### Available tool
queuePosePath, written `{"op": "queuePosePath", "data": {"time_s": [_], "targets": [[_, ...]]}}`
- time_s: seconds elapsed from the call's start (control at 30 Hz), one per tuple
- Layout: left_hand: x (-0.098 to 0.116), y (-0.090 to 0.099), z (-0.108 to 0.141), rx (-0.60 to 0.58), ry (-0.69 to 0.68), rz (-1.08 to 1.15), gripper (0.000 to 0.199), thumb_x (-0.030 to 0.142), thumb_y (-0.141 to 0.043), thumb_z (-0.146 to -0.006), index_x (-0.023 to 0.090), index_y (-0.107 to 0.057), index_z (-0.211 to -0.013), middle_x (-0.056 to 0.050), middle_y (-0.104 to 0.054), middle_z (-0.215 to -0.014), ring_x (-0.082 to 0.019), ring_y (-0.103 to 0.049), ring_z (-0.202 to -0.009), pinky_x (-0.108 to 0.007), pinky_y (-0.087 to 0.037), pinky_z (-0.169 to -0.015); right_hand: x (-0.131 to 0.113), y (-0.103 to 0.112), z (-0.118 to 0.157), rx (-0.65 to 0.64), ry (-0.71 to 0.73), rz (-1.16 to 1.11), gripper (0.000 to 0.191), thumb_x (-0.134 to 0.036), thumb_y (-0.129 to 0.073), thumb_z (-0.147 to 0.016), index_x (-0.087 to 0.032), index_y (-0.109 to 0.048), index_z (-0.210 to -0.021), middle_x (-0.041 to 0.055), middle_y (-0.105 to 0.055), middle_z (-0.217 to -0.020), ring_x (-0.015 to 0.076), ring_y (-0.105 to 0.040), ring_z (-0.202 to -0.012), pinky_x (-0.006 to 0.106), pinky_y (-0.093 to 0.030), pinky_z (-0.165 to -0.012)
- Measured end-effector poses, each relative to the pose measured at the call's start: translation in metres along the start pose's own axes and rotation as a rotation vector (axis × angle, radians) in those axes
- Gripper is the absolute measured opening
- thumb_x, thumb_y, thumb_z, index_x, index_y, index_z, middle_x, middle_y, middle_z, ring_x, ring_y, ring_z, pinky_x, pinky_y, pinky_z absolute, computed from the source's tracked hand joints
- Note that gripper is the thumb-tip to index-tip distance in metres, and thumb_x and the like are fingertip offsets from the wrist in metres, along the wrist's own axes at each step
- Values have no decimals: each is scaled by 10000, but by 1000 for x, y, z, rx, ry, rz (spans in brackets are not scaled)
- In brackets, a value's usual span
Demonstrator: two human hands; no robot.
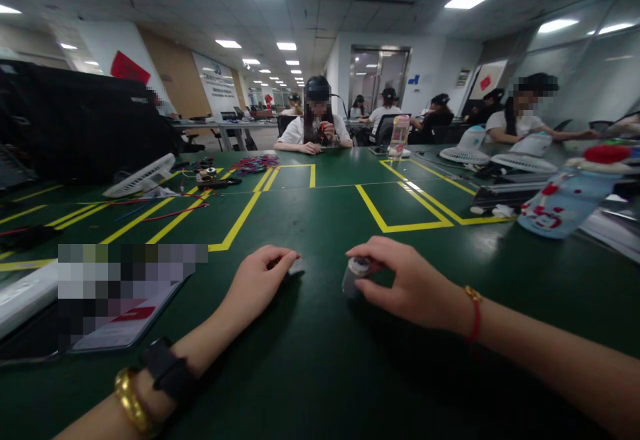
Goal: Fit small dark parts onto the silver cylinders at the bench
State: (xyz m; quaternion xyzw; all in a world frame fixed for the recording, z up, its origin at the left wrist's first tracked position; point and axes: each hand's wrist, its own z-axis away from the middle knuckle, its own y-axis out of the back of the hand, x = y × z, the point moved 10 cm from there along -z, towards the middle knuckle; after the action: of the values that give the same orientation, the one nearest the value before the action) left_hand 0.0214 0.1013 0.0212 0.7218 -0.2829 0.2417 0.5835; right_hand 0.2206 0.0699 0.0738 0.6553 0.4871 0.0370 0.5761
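My right hand (407, 277) has its thumb and fingers closed around a small grey cylinder (353, 281) with a paler round top. The cylinder leans slightly and is at or just above the green table; I cannot tell if it touches. To its left, my left hand (260, 277) is closed in a pinch, thumb against forefinger. A small pale, shiny bit (297, 267) shows under those fingertips, too blurred to name. A gap of bare green surface separates the two hands.
Yellow tape (417, 228) marks the green table (305, 373). A blurred-out sheet (115, 333) lies at left, near wires (255, 163) and a white fan (143, 175). A blue tumbler (555, 203) and more fans (465, 153) stand right. A person (313, 127) sits opposite.
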Motion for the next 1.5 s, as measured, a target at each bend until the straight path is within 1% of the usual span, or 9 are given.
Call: {"op": "queuePosePath", "data": {"time_s": [0.13,0.27,0.43,0.67,0.93,1.07,1.3,1.4,1.5], "targets": [[10,-3,4,-9,-55,40,329,451,-469,-845,226,-683,-952,-37,-646,-927,-206,-576,-849,-334,-426,-767,-6,-27,7,-10,3,-56,353,-229,-549,-775,-193,-536,-1126,47,-555,-1006,112,-523,-862,260,-449,-791],[56,-14,19,-64,-236,114,276,387,-468,-872,287,-640,-1064,-21,-597,-985,-173,-554,-882,-316,-429,-796,14,-34,13,14,-72,-179,584,-261,-644,-717,-211,-404,-1247,50,-536,-1140,131,-520,-986,283,-428,-882],[97,-27,30,-106,-299,132,182,335,-529,-854,277,-689,-918,-9,-569,-896,-161,-539,-867,-297,-421,-771,19,-41,11,-8,-97,-252,496,-250,-634,-737,-219,-434,-1189,33,-563,-1120,128,-535,-977,283,-426,-861],[87,-14,25,-37,-245,183,196,354,-519,-860,284,-692,-922,-5,-551,-885,-154,-530,-836,-294,-411,-749,24,-31,12,57,-159,-145,314,-228,-614,-714,-204,-505,-1008,6,-585,-948,119,-528,-834,258,-421,-728],[65,-54,29,-209,-247,-138,170,420,-580,-793,368,-719,-875,-13,-588,-856,-221,-524,-871,-350,-386,-727,23,-27,15,88,-174,-106,338,-220,-588,-701,-195,-491,-1023,4,-583,-911,104,-527,-770,231,-417,-674],[56,-39,24,-207,-187,-7,314,464,-499,-828,314,-679,-1037,-30,-601,-918,-194,-550,-829,-319,-418,-717,41,6,9,42,-244,98,315,-262,-577,-713,-217,-544,-1023,11,-607,-952,124,-552,-821,253,-423,-727],[0,10,-3,13,29,-27,417,489,-452,-812,227,-676,-1047,-59,-655,-985,-222,-581,-853,-339,-434,-754,195,129,46,-128,-871,604,336,-383,-666,-597,-146,-601,-826,104,-626,-859,198,-574,-745,292,-404,-611],[-10,5,-6,9,51,-19,424,481,-441,-820,218,-652,-1077,-65,-657,-1005,-225,-586,-856,-349,-439,-756,235,149,68,-217,-994,599,231,-313,-676,-589,-114,-603,-682,133,-616,-700,205,-580,-644,305,-404,-562],[-4,-3,-3,-26,14,-25,424,487,-422,-832,230,-635,-1093,-64,-644,-1016,-223,-586,-859,-357,-441,-755,237,156,71,-193,-1006,636,387,-385,-719,-552,-93,-622,-786,179,-622,-803,266,-599,-738,359,-438,-613]]}}
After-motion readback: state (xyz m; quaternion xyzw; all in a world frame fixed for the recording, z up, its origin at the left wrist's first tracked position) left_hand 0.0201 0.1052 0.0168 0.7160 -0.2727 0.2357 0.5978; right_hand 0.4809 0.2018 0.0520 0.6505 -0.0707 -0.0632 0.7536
